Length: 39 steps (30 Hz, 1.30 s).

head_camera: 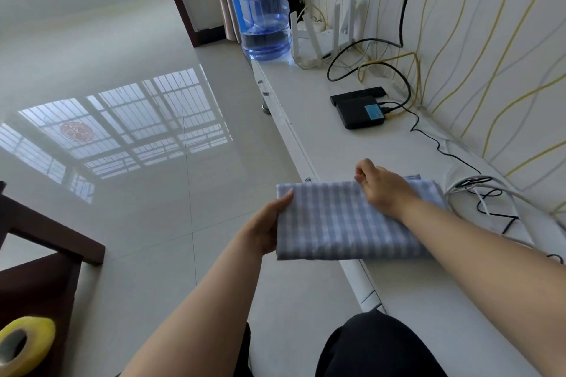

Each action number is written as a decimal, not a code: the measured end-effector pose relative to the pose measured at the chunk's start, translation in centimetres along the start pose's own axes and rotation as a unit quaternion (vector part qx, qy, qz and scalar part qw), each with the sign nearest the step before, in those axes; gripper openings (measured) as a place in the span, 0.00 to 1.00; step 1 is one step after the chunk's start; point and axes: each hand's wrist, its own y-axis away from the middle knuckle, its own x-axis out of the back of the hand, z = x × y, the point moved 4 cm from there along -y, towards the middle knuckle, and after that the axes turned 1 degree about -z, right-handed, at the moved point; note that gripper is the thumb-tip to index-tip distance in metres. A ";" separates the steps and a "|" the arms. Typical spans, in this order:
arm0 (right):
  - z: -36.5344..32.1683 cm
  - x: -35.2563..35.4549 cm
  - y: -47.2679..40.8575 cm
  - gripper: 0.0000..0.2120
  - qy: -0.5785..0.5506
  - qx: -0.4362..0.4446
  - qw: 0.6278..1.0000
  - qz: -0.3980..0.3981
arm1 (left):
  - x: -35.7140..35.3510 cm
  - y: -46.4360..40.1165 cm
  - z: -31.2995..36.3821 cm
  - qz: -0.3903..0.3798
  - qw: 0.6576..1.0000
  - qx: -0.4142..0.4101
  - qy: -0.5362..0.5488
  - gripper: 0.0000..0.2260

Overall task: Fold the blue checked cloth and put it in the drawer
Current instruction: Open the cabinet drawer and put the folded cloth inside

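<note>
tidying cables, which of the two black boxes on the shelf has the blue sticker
The nearer, bigger black box, with a blue sticker on top. The slim black box behind it has none visible.

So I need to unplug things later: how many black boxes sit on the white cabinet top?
2. One black box with a blue sticker lies mid-cabinet; a slimmer one lies right behind it, partly hidden. Others may be out of view.

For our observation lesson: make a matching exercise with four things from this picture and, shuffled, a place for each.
1 blue checked cloth
2 water bottle
3 black box
4 yellow tape roll

A far end of the white counter
B bottom left corner
C held by the left hand and right hand
D mid-counter, cables plugged in

Pairs: 1-C, 2-A, 3-D, 4-B
</note>
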 end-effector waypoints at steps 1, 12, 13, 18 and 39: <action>-0.3 0.1 0.1 0.16 -0.005 -0.002 1.000 -0.020 | -0.1 0.1 0.3 0.015 0.999 -0.029 -0.012 0.19; -4.8 4.0 -0.1 0.35 -0.014 -0.039 0.966 -0.254 | -0.9 5.6 6.5 0.156 0.918 -0.315 -0.183 0.07; -5.5 4.4 0.2 0.35 -0.015 -0.034 0.962 -0.272 | -0.5 6.2 7.1 0.195 0.893 -0.341 -0.222 0.06; -10.2 3.9 1.4 0.19 -0.067 0.018 0.956 -0.286 | 1.6 9.1 9.1 0.373 0.736 -0.424 -0.374 0.12; 0.5 -2.2 -1.5 0.34 -0.020 -0.225 0.974 -0.024 | -1.7 -5.2 -2.0 0.105 0.988 0.034 -0.112 0.34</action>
